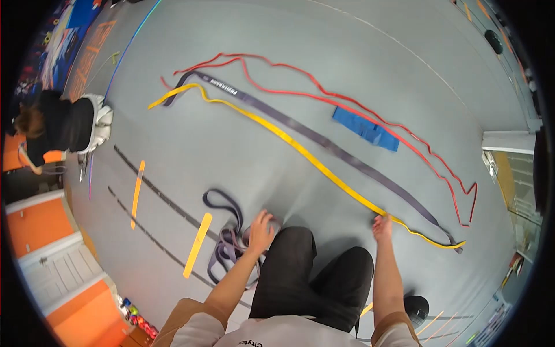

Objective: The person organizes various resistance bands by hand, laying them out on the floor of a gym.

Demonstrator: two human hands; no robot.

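My right hand (382, 227) is closed in a pinch on the yellow band (315, 159), which lies stretched diagonally over the grey floor. Just beyond it runs a wide dark purple band (306, 133) with white lettering near its far left end. A thin red band (324, 92) lies in a long loop farther out. My left hand (262, 232) is beside my knee, fingers apart and slightly curled, over the edge of a tangled pile of purple bands (228, 246). Whether it touches the pile is hard to tell.
A blue flat piece (366, 128) lies partly under the red band. Orange strips (198, 245) and dark lines mark the floor at left. Another person (63, 124) bends down at the far left, near orange cabinets (43, 225). A black round object (416, 309) is behind my right arm.
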